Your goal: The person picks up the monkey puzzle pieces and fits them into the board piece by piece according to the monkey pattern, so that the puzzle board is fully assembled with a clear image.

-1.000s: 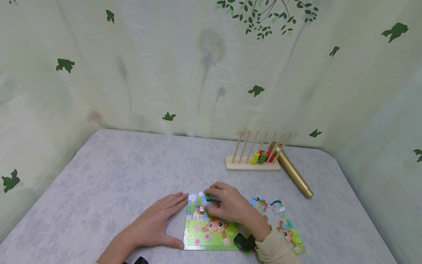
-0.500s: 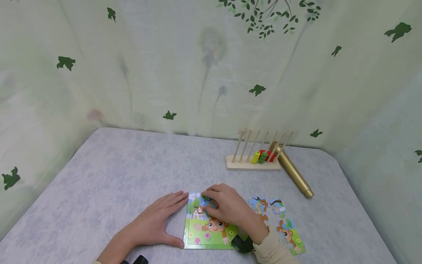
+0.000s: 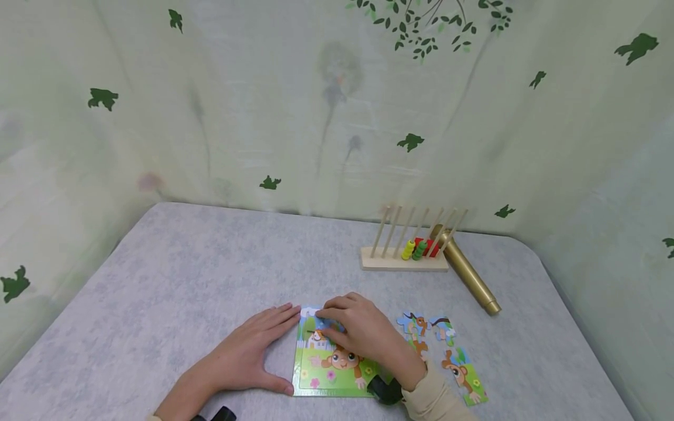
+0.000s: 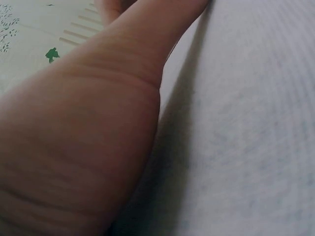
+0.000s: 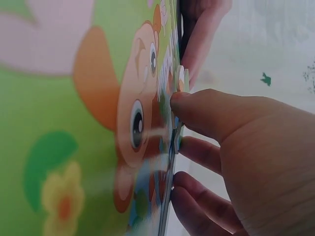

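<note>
A square picture puzzle board [image 3: 337,380] with a monkey, a house and flowers lies on the table near its front. My left hand [image 3: 244,354] rests along the board's left edge, thumb at the lower corner and straight fingers at the upper one. Over the upper part of the board, my right hand [image 3: 363,327] pinches a puzzle piece [image 5: 180,77] between thumb and fingers. In the right wrist view the piece stands slightly raised from the board's surface; much of it is hidden by the thumb. The left wrist view shows mostly forearm and tabletop.
Right of the board lie several loose or joined puzzle pieces [image 3: 467,377]. Behind them stands a wooden peg stand [image 3: 402,265] with yellow, green and red beads. A gold-coloured tube [image 3: 468,275] lies beside it. A patterned curtain [image 3: 231,117] surrounds the table.
My right hand has shifted slightly left across the upper part of the board with the puzzle piece. My left hand stays at the board's left edge.
</note>
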### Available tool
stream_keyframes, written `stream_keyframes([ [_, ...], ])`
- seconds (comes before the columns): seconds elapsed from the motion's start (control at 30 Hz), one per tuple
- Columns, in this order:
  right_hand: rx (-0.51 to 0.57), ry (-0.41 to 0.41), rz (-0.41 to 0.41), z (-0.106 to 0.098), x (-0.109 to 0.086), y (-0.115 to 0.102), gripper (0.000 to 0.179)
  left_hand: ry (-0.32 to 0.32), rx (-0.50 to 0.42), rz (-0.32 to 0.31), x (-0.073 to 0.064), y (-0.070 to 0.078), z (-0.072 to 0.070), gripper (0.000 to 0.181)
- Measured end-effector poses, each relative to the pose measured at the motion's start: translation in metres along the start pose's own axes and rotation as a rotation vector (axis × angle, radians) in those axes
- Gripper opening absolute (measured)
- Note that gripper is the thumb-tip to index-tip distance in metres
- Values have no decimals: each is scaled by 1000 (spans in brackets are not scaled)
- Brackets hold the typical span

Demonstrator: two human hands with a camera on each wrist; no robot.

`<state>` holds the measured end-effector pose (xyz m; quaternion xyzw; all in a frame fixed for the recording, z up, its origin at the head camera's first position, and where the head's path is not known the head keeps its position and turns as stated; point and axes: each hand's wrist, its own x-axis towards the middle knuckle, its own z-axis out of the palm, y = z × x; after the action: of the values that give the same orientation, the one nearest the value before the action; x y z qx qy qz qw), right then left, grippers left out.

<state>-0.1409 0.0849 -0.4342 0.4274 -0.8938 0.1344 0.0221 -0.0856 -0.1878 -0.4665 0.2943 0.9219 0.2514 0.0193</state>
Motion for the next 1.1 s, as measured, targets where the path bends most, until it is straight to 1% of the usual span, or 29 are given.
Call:
stream_keyframes([
  [0.17, -20, 1, -8, 1, 0, -1, 35, -8, 2, -4, 0, 0, 0, 120],
  [0.3, -34, -5, -13, 2, -1, -1, 35, -2, 18, 16, -1, -1, 1, 118],
  [0.57, -60, 10, -17, 3, -1, -3, 34, -9, 6, -9, 0, 0, 0, 120],
  [0.8, -77, 34, -38, 4, -1, -3, 33, 9, 22, 8, -1, 0, 0, 118],
  [0.93, -83, 29, -35, 5, -2, -3, 33, 9, 26, 20, -1, 0, -1, 117],
  [1.1, -83, 16, -36, 6, -2, -2, 33, 9, 28, 22, -1, -1, 0, 116],
])
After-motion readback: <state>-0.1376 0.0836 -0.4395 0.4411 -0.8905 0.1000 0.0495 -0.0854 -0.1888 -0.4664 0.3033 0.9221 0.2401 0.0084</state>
